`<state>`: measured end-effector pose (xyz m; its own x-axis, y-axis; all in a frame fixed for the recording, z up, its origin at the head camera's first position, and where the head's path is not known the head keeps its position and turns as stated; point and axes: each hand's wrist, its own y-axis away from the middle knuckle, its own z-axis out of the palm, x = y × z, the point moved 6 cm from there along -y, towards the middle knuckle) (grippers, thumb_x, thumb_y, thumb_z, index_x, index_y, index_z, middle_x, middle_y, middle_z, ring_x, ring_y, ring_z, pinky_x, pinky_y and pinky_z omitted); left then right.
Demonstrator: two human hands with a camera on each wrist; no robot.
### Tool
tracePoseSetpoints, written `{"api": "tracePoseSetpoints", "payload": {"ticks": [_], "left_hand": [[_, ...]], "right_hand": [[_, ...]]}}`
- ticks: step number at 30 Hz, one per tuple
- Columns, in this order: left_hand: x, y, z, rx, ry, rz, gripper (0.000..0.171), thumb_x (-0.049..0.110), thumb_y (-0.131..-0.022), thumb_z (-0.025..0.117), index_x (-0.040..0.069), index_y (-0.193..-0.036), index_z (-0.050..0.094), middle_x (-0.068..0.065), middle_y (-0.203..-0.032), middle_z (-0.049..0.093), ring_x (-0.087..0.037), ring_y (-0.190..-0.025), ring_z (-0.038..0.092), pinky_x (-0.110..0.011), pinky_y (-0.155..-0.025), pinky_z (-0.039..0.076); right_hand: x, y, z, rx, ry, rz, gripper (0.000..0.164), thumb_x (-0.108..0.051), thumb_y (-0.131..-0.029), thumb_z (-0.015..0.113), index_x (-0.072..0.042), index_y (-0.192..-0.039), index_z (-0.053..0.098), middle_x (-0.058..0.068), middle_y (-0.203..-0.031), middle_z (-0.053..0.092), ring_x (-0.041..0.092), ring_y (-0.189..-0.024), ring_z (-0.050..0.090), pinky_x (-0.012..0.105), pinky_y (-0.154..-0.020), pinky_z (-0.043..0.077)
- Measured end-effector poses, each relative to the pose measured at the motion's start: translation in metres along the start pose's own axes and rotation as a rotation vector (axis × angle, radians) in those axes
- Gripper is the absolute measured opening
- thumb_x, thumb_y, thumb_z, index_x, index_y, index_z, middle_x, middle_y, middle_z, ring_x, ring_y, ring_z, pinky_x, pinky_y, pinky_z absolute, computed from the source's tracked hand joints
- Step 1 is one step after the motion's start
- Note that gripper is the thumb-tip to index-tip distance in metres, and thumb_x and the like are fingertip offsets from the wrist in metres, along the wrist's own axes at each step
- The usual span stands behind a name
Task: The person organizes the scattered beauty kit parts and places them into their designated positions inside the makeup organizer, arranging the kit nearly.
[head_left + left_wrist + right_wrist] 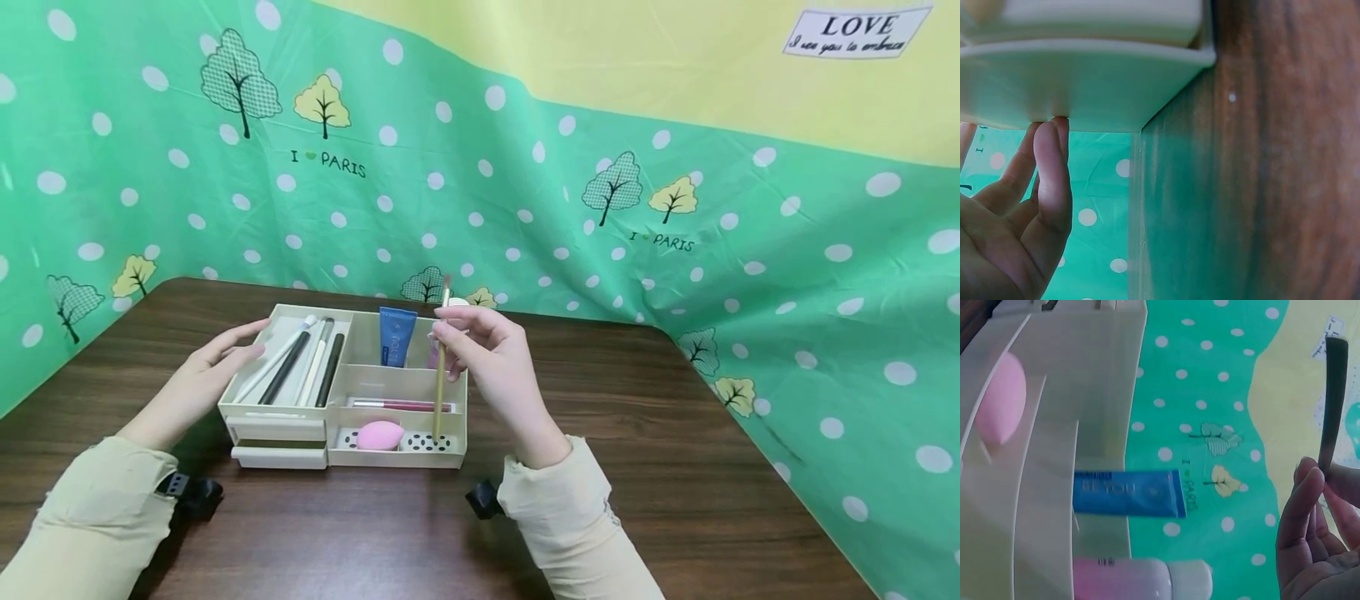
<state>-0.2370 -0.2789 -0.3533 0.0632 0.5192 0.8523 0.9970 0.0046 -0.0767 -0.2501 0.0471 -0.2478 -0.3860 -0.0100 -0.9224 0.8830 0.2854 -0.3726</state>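
Observation:
A slim makeup brush with a golden-brown handle and a reddish tip is pinched between the thumb and fingers of my right hand. It stands nearly upright, tip up, over the right side of a cream desk organizer. In the right wrist view the brush looks dark. My left hand touches the organizer's left side with extended fingers; the left wrist view shows fingertips against the side wall. Inside the organizer are a pink makeup sponge, a blue tube and a pink bottle with a white cap.
Several black and white pens or brushes lie in the organizer's left tray. A thin reddish stick lies in its middle slot. Small drawers sit at the front left. Behind the brown table hangs a green dotted curtain.

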Motion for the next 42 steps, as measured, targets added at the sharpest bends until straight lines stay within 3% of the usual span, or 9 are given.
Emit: {"api": "tracePoseSetpoints", "payload": {"ticks": [10, 13, 17, 21, 30, 33, 38, 42], "left_hand": [[0.002, 0.0, -0.001, 0.005, 0.024, 0.003, 0.064, 0.05, -0.104, 0.042, 0.02, -0.158, 0.026, -0.02, -0.16, 0.026, -0.039, -0.139, 0.031, -0.042, -0.098, 0.036], [0.002, 0.0, -0.001, 0.009, 0.021, 0.005, 0.063, 0.05, -0.104, 0.042, 0.02, -0.158, 0.027, -0.02, -0.159, 0.027, -0.037, -0.138, 0.033, -0.038, -0.098, 0.037], [0.002, 0.001, -0.002, 0.015, 0.01, 0.013, 0.062, 0.049, -0.104, 0.042, 0.02, -0.158, 0.028, -0.02, -0.155, 0.035, -0.031, -0.13, 0.04, -0.021, -0.088, 0.039], [0.002, 0.001, -0.003, 0.017, 0.01, 0.014, 0.062, 0.049, -0.104, 0.042, 0.02, -0.157, 0.028, -0.02, -0.153, 0.037, -0.029, -0.128, 0.042, -0.016, -0.084, 0.04], [0.002, 0.001, -0.002, 0.025, 0.027, 0.012, 0.062, 0.048, -0.103, 0.045, 0.02, -0.157, 0.031, -0.02, -0.151, 0.04, 0.003, -0.108, 0.045, -0.013, -0.082, 0.041], [0.003, 0.001, -0.001, 0.024, 0.027, 0.013, 0.061, 0.049, -0.103, 0.044, 0.021, -0.157, 0.031, -0.019, -0.151, 0.041, -0.002, -0.111, 0.047, -0.014, -0.083, 0.041], [0.002, 0.0, -0.001, 0.01, 0.014, 0.006, 0.062, 0.051, -0.104, 0.042, 0.023, -0.157, 0.029, -0.018, -0.153, 0.038, -0.023, -0.126, 0.044, -0.021, -0.087, 0.041], [0.001, 0.001, -0.002, 0.011, 0.018, 0.004, 0.062, 0.051, -0.103, 0.042, 0.023, -0.157, 0.029, -0.018, -0.151, 0.04, -0.012, -0.118, 0.048, -0.018, -0.084, 0.042]], "right_hand": [[0.015, -0.011, 0.035, -0.072, -0.047, 0.08, 0.032, -0.002, -0.092, 0.067, 0.007, -0.122, 0.063, -0.005, -0.081, 0.061, 0.01, -0.059, 0.061, 0.023, -0.053, 0.05], [0.018, -0.013, 0.045, -0.081, -0.066, 0.09, 0.033, -0.002, -0.092, 0.066, 0.006, -0.123, 0.062, -0.005, -0.081, 0.06, 0.01, -0.06, 0.061, 0.022, -0.053, 0.049], [0.022, -0.016, 0.056, -0.085, -0.07, 0.11, 0.032, -0.003, -0.092, 0.066, 0.003, -0.123, 0.063, -0.005, -0.082, 0.058, 0.008, -0.058, 0.06, 0.022, -0.052, 0.048], [0.025, -0.021, 0.068, -0.102, -0.056, 0.129, 0.032, -0.004, -0.092, 0.066, 0.002, -0.123, 0.064, -0.004, -0.084, 0.058, 0.007, -0.057, 0.06, 0.022, -0.052, 0.048], [0.029, -0.031, 0.09, -0.139, -0.024, 0.17, 0.031, -0.005, -0.092, 0.067, -0.001, -0.123, 0.066, 0.003, -0.09, 0.064, 0.01, -0.054, 0.06, 0.021, -0.05, 0.048], [0.034, -0.036, 0.096, -0.16, -0.002, 0.201, 0.031, -0.008, -0.092, 0.068, -0.003, -0.123, 0.066, -0.001, -0.087, 0.062, 0.01, -0.055, 0.06, 0.021, -0.05, 0.047], [0.041, -0.046, 0.105, -0.194, 0.073, 0.239, 0.029, -0.01, -0.093, 0.067, -0.005, -0.122, 0.067, -0.003, -0.082, 0.059, 0.01, -0.055, 0.059, 0.021, -0.048, 0.046], [0.045, -0.053, 0.111, -0.201, 0.132, 0.239, 0.029, -0.01, -0.093, 0.067, -0.004, -0.121, 0.068, -0.001, -0.081, 0.061, 0.01, -0.051, 0.058, 0.022, -0.046, 0.045]]}}
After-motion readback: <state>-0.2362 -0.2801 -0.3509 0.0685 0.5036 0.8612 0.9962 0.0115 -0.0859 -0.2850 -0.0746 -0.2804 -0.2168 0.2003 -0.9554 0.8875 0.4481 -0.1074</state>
